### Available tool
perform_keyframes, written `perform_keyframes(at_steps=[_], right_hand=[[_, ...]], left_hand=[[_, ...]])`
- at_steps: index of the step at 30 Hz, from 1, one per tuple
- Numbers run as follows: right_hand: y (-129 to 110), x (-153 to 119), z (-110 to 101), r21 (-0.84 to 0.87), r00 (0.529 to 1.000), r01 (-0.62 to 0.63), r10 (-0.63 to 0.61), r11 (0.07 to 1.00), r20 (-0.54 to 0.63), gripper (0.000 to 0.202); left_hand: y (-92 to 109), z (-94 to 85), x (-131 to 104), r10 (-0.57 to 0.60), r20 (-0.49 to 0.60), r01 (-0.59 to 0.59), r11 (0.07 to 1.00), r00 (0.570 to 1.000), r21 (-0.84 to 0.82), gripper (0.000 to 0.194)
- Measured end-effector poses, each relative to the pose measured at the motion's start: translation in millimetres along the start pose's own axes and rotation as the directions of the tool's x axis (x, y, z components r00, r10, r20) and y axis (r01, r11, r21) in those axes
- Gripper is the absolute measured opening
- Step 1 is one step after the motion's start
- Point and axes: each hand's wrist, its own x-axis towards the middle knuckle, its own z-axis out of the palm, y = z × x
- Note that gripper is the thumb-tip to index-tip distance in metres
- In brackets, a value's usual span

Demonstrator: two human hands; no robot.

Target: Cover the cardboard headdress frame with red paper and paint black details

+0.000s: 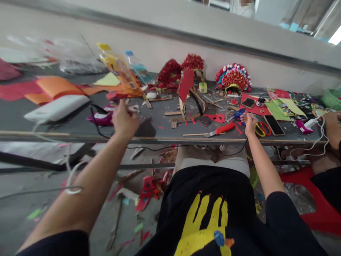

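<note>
Over the left part of the table, my left hand (125, 119) has its fingers curled, and what they hold, if anything, is hidden. Just left of it is a purple block (101, 118) with a black cord, perhaps a power socket. My right hand (249, 124) is closed by the table's front edge, on what looks like a blue glue gun (239, 114), partly covered by the fingers. Scissors (261, 128) with yellow and red handles lie right beside that hand. To its left is a red-handled utility knife (221, 130). Between my hands stands a cardboard frame (197, 101) with a red piece.
Two bottles (138, 67) lean near the wall, with red tinsel pieces (193, 62) and a beaded fan shape (233, 78) along it. A phone (274, 125) lies at right. A white power bank-like box (57, 108) lies left. Another person's hand (333, 126) is at far right.
</note>
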Motion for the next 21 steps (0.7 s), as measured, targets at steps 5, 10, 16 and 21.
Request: perform_keyframes(at_steps=[5,10,16,21], right_hand=[[-7,-5,-5,0.02,1.0,0.001,-0.001,1.0,0.001,0.026],[-20,-17,-3,-0.021,0.999,-0.024,0.023,1.0,-0.031,0.029],[-24,-31,-3,-0.09,0.992,-0.059,0.049,0.994,-0.114,0.022],[-28,-38,-2,-0.17,0.979,-0.102,0.068,0.98,-0.195,0.013]], left_hand=[[-19,39.6,-3,-0.157,-0.012,0.156,0.987,0.988,-0.03,0.036],[-27,89.5,10,-0.222,-0.279,0.214,0.975,0.934,-0.058,0.037],[-20,93.9,-6,-0.283,-0.206,0.275,0.959,0.937,-0.067,0.035],[-18,83.5,-8,-0.368,-0.149,0.353,0.928,0.918,-0.122,0.04]])
